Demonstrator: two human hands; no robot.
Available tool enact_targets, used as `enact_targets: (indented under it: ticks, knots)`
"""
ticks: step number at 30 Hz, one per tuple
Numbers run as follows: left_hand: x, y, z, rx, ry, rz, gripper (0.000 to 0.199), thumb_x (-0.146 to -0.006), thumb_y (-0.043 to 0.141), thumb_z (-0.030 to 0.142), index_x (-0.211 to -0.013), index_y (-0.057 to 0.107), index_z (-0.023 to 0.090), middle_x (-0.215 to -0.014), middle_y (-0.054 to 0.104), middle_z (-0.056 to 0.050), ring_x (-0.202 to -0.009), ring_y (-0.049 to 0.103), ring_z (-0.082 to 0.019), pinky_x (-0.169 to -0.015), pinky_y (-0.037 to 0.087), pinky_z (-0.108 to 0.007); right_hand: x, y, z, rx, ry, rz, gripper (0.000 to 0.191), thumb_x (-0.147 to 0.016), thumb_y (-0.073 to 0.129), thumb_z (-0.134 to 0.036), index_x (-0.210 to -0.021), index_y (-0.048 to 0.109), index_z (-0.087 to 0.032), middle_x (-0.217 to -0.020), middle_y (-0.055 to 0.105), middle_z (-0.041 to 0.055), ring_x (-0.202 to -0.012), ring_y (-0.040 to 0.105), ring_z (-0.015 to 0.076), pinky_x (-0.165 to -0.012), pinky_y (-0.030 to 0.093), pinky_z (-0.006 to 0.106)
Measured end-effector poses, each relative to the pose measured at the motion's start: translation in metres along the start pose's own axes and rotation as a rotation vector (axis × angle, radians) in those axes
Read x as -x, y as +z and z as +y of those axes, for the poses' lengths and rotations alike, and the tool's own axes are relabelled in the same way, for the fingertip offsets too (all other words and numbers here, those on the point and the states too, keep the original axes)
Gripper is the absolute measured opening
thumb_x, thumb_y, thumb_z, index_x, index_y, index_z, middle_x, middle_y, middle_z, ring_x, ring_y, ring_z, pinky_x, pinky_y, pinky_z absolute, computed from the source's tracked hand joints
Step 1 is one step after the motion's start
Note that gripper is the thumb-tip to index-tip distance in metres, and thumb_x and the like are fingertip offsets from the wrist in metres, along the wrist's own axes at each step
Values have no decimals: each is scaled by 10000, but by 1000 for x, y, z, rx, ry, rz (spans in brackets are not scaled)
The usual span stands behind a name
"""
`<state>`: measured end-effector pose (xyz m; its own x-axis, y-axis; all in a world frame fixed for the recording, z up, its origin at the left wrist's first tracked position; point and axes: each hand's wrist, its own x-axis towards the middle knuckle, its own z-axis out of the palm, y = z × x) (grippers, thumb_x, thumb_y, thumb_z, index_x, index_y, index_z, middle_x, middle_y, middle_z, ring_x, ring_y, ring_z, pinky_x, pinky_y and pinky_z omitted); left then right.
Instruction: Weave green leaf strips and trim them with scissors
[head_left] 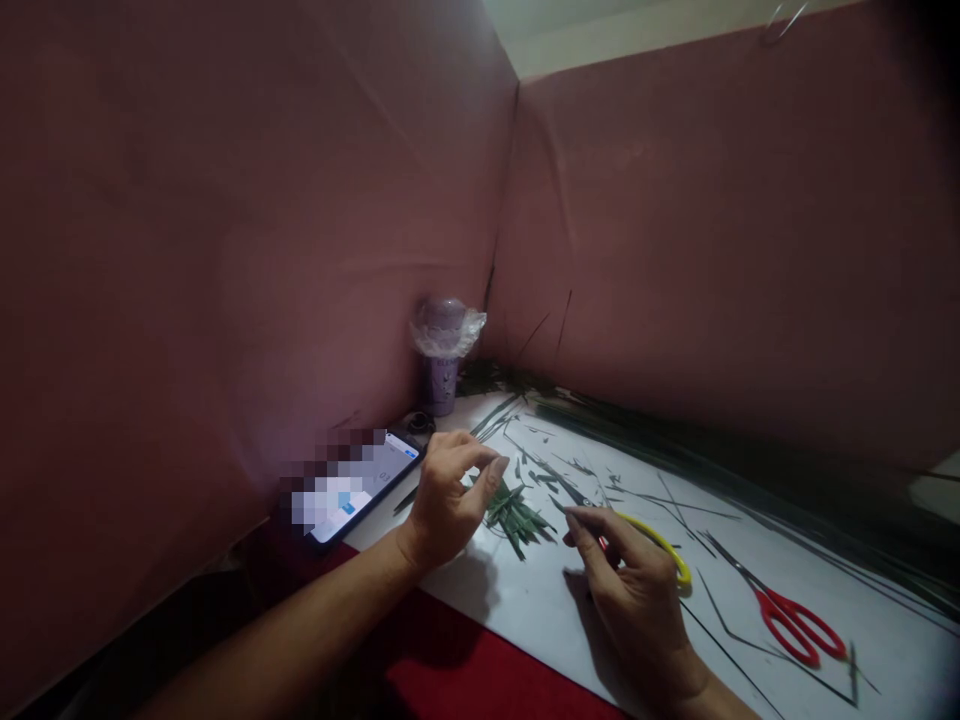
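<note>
A small bundle of cut green leaf strips [519,518] lies on the white surface between my hands. My left hand [455,495] is raised just left of and above it, thumb and fingertips brought together; anything between them is too small to make out. My right hand [630,580] is to the right of the bundle, its thumb and fingers pinching a short green strip [558,507] that points up and left. Behind the right hand, a yellow handle [679,560] shows partly, the rest hidden by the hand.
Red-handled scissors [795,625] lie at the right. A lit phone [360,492] rests at the left. A plastic-wrapped purple cup [444,370] stands at the back corner. Long dark green stalks [675,440] run along the rear wall; thin scraps are scattered over the white surface [525,640].
</note>
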<state>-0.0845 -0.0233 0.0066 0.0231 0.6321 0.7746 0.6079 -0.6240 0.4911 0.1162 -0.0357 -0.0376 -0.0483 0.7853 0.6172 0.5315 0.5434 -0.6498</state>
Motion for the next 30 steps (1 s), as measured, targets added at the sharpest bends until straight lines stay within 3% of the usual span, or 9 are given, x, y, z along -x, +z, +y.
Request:
enact_targets:
  ticks: [8,24,30]
  knots:
    - [1,2,-4,-42,-24,-30,249,-857,547,277,-643,621,174,-655,581,-7,-704,512,-141,-757,339,-319,0,0,1,2,-10,6,102,-850,577,-293,-860,641,-215,-740,656,7,-628,570,158,-559,428,279]
    - [1,5,-11,-169,85,-2,98,-805,626,246,-730,663,194,-633,636,11,-716,510,-158,-754,323,-341,-2,0,-1,21,-32,12,105,-855,568,-290,-838,636,-212,-739,651,9,-635,575,159,-557,428,273]
    - [-13,0,-7,-229,59,18,117,-804,629,240,-706,663,187,-622,631,12,-707,512,-156,-748,317,-339,-2,1,-2,8,-125,11,81,-867,545,-240,-866,621,-212,-702,638,4,-594,588,146,-529,438,253]
